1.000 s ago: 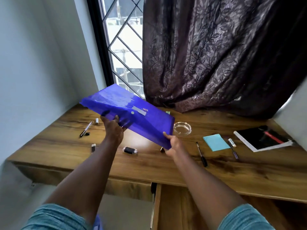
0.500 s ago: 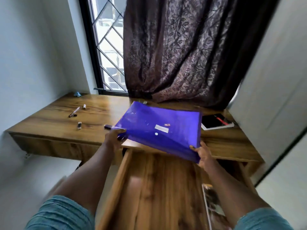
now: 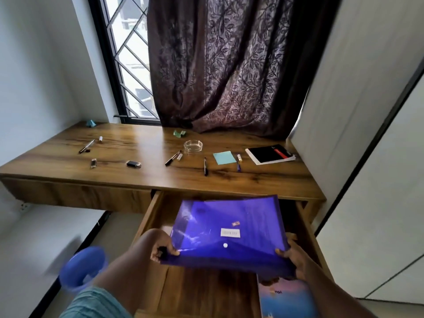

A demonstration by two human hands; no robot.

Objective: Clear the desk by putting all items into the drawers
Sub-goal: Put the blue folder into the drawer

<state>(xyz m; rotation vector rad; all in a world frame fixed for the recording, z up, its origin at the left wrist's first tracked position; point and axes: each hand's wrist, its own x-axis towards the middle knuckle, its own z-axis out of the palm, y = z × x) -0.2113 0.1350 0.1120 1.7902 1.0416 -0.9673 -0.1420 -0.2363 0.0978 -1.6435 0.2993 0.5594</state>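
Note:
A translucent blue snap folder [image 3: 227,232] hangs over the open right drawer [image 3: 146,216], tilted with its far edge toward the desk. My left hand [image 3: 160,245] pinches its near left corner and my right hand [image 3: 291,258] grips its near right corner. On the wooden desk [image 3: 149,177] lie several pens [image 3: 205,166], a glass ashtray [image 3: 193,146], a light blue sticky pad [image 3: 224,157], a black notebook [image 3: 269,154], a black USB stick [image 3: 133,164] and small caps and erasers.
A colourful book [image 3: 286,299] lies in the drawer's near right part. The left drawer front [image 3: 78,196] is closed. A blue round object [image 3: 82,267] sits on the floor at left. A dark curtain [image 3: 224,65] hangs behind the desk, a white wardrobe [image 3: 367,157] stands at right.
The folder has come off the desk, toward me and down over the open drawer. Both hands still hold it at its near corners. The desk items it hid now show.

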